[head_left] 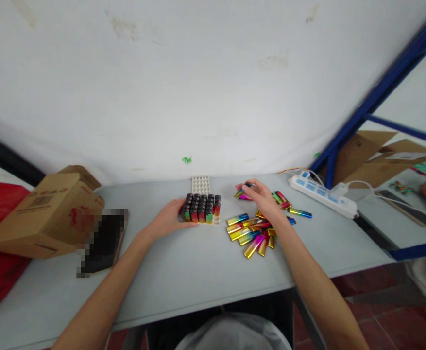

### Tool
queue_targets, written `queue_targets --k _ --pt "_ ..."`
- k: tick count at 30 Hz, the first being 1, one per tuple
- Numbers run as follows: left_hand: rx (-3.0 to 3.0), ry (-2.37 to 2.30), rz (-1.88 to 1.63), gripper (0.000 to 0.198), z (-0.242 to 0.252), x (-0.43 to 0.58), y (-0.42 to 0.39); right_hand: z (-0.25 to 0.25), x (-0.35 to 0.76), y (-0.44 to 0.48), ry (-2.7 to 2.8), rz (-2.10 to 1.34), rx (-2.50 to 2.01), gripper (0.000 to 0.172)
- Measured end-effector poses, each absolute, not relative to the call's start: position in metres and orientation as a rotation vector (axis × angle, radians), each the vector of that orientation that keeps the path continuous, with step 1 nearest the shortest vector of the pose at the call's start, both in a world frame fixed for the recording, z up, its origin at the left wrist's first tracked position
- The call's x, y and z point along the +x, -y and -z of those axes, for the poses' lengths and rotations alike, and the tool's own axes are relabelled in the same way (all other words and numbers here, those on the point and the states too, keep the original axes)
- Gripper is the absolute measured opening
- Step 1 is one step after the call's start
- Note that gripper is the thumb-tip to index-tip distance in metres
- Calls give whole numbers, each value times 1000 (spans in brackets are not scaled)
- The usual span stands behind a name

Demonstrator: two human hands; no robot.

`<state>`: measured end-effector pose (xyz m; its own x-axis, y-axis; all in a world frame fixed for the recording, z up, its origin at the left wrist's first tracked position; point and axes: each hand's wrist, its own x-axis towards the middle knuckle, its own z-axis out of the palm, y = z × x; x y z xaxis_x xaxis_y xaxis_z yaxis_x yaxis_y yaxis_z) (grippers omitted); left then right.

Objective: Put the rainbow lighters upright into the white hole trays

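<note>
Watching from here, I see the left hand (169,216) clasping the left end of the black-topped pieces (200,210), which stand upright together. To their right, the right hand (259,195) pinches one dark-ended piece (248,184), beyond most of the shiny heap (249,235).

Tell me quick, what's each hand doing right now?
Left hand: curled against the upright lighters; firm grip or light touch, can't tell.
Right hand: closed, apparently holding a dark-topped lighter.
</note>
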<state>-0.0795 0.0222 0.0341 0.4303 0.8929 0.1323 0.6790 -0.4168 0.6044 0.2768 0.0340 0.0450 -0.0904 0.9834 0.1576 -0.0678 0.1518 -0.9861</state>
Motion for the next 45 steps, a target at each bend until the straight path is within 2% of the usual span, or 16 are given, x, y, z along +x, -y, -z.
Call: queue_targets --k 4,10,17,20,26,34,45 --pt "2201 -1345 -595 75 -33 -80 -23 -50 260 -29 1077 -1335 -868 57" --pt "2194 -1341 -624 73 -31 -80 -25 -48 241 -21 1189 -1411 -993 59" --pt "2197 -1371 -586 74 -30 -82 -25 -39 228 -19 1516 -886 -1280 70" --pt "2191 -1391 -579 76 -30 -82 -25 -39 224 -17 1579 -731 -1352 65" --pt "2199 -1353 -592 75 -30 -82 -25 -38 222 -16 1652 -598 -1392 45" --pt "2205 -1374 -605 76 -31 -82 -25 -44 221 -11 1666 -553 -1350 55" --pt "2225 -1373 -600 73 -33 -80 -25 -43 224 -10 1700 -494 -1377 38"
